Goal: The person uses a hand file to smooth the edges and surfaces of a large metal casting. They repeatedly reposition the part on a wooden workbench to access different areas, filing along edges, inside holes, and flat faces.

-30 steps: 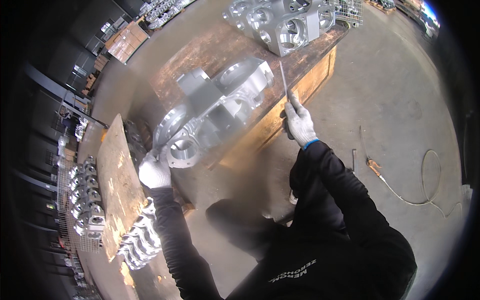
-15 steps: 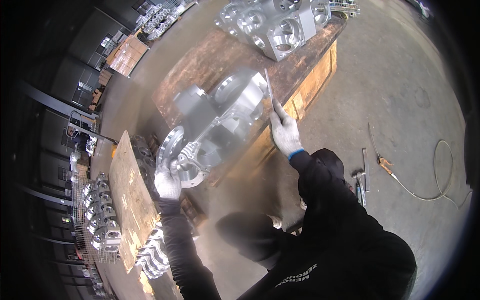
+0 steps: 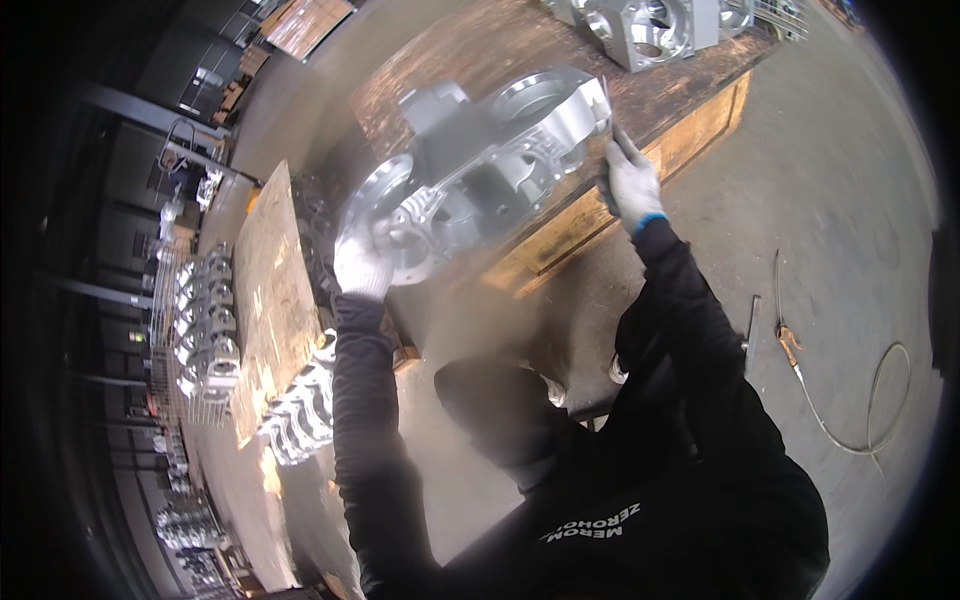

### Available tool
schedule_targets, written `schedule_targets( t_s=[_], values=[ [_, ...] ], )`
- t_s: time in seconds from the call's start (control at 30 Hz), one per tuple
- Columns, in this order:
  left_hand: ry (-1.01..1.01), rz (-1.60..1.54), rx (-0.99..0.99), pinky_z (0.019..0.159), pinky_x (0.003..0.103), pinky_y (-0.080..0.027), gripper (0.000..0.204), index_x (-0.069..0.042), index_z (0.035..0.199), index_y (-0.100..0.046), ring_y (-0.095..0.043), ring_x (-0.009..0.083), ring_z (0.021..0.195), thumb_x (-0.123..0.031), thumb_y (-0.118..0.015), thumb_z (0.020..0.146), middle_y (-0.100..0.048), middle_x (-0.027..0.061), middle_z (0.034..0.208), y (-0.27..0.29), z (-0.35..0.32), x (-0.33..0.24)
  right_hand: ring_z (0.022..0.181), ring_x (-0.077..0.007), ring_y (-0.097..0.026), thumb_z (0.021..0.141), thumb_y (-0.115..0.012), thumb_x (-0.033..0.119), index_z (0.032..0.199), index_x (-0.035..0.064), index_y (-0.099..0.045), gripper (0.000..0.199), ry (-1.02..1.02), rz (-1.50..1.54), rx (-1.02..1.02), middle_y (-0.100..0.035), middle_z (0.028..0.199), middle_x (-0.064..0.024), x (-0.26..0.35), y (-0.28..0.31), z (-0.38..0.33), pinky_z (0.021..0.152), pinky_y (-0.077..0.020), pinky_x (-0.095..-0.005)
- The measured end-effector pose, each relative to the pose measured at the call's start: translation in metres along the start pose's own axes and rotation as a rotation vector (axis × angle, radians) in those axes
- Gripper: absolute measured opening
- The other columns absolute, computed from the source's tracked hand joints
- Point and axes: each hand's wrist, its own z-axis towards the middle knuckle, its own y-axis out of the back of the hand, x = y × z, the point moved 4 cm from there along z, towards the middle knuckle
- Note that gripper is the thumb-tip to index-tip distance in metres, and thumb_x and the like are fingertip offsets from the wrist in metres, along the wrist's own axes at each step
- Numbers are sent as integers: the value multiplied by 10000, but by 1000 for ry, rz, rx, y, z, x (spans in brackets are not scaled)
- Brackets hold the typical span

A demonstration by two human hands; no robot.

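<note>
A large silver metal casting (image 3: 470, 200) with round bores is tilted over the near edge of a wooden workbench. My left hand (image 3: 365, 262), in a white glove, is closed around its lower left end, beside a ribbed part; the fingers are slightly blurred. At the casting's upper right end is my right hand (image 3: 632, 182), gloved in white with a blue cuff. It is closed on a thin, flat, file-like tool (image 3: 605, 92), seen nearly edge-on against the casting's rim. Most of the tool is hidden or too narrow to make out.
More silver castings (image 3: 650, 30) stand at the far end of the workbench (image 3: 430, 50). Left of me, a worn wooden board (image 3: 272, 300) stands by stacked castings (image 3: 300, 410). An air blow gun (image 3: 788, 340) with a looped hose lies on the floor at right.
The whole view has shifted, so the bench and casting sit higher in it. The casting lies at a slightly different tilt. The tool now shows narrower beside the casting's right end.
</note>
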Motion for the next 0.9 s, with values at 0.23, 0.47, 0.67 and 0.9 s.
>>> schedule_targets(
  t_s=[0.23, 0.47, 0.67, 0.9],
  values=[
    [-12, -65, -64, 922, 537, -569, 385, -38, 1287, -705, -709, 479, 1059, -343, -541, 1121, -738, 284, 1122, 24, 5, -31, 651, -58, -591, 1095, -592, 56, 1624, 76, -508, 536, 244, -443, 99, -645, 762, 3, -15, 26, -152, 609, -514, -270],
    [278, -438, -436, 873, 418, -535, 278, -36, 1190, -700, -675, 282, 989, -278, -686, 1053, -715, 156, 1081, -41, -94, -159, 917, -417, -727, 992, -662, 187, 1435, 172, -673, 444, 665, -1300, 498, -763, 977, -200, 8, -28, -159, 818, -593, -525],
    [857, -1650, 194, 665, 349, -502, 603, 29, 956, -739, -608, 163, 686, -503, -523, 1141, -684, 81, 772, -146, -106, -218, 843, -430, -722, 958, -644, 234, 1276, 157, -750, 344, 664, -1570, 681, -744, 861, -186, 31, -53, -140, 758, -572, -570],
    [611, -1471, -118, 684, 407, -546, 634, 89, 1014, -738, -678, 235, 702, -492, -511, 1129, -731, 143, 797, -168, -75, -217, 855, -461, -719, 998, -626, 197, 1336, 118, -714, 358, 648, -1635, 646, -725, 889, -251, 30, -68, -130, 764, -563, -577]
  ],
)
